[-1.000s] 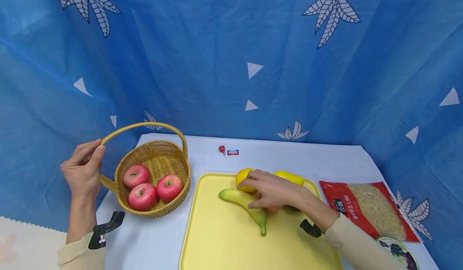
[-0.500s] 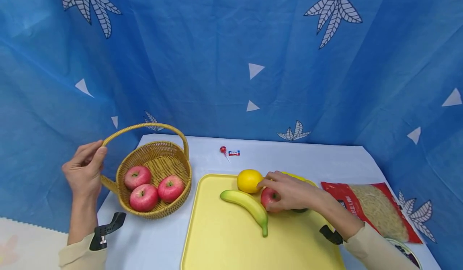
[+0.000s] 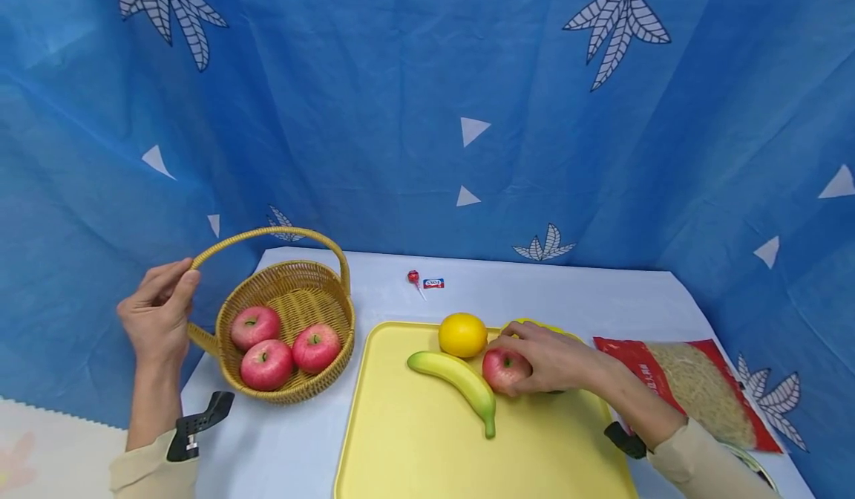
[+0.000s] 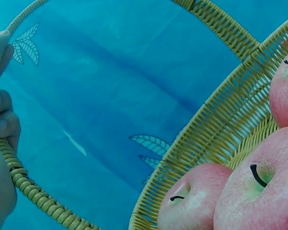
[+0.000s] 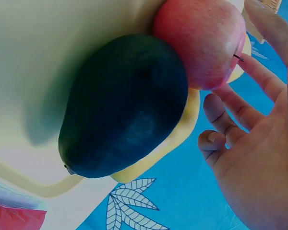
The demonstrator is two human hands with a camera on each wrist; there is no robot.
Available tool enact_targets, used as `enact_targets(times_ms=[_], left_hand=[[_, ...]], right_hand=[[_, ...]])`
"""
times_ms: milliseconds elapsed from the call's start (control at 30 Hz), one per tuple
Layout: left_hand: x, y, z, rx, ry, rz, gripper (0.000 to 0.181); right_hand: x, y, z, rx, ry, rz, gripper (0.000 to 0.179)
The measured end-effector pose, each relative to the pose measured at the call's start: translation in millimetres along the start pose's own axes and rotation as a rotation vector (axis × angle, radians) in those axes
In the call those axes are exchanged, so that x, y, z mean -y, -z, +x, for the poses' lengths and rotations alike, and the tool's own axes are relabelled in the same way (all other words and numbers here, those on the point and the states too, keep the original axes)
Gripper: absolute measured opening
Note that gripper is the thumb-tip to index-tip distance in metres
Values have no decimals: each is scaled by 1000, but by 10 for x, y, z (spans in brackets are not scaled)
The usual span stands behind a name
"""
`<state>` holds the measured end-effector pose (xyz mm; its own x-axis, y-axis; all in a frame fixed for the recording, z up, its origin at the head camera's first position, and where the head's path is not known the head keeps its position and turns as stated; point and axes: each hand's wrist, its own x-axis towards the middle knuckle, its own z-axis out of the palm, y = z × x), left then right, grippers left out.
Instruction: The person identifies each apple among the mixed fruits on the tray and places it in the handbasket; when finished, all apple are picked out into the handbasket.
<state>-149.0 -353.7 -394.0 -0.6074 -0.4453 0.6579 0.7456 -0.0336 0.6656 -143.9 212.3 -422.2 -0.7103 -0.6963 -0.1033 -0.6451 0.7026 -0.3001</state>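
Observation:
My left hand point(image 3: 156, 310) grips the arched handle point(image 4: 38, 194) of a round wicker basket point(image 3: 337, 361). Three red apples point(image 3: 266, 364) lie inside the basket. Over a yellow tray point(image 3: 414, 458), my right hand point(image 3: 561, 358) holds another red apple point(image 3: 504, 369), with thumb and fingers on opposite sides of it. Against that apple in the right wrist view lies a dark green, mango-shaped fruit point(image 5: 127, 110), mostly hidden by the hand in the head view. Behind it a yellow fruit point(image 5: 156, 160) shows in part. A banana point(image 3: 457, 384) and a lemon point(image 3: 462, 335) lie left of the held apple.
A red bag of pasta point(image 3: 695, 387) lies right of the tray. A round container point(image 3: 744, 458) sits partly behind the right sleeve. Beyond the tray are a lollipop point(image 3: 414, 278) and a small wrapped candy point(image 3: 433, 284). A blue curtain point(image 3: 401, 113) hangs behind the table.
My right hand has moved right from over the lemon and banana and closed round the apple on the tray. My left hand keeps its grip on the basket handle.

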Motion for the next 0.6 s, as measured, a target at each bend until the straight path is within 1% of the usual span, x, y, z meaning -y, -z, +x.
enact_targets(times_ms=[200,400,600], left_hand=[[-8,-5,4,-3,20,4,26],[-4,-10,5,-2,22,-3,25],[4,2,8,-13,29,-8,26]], right_hand=[[-18,-28,3,28,-27,2,60],[-22,-49,29,67,-78,31,65],[-25,-67,53,84,-90,37,69]])
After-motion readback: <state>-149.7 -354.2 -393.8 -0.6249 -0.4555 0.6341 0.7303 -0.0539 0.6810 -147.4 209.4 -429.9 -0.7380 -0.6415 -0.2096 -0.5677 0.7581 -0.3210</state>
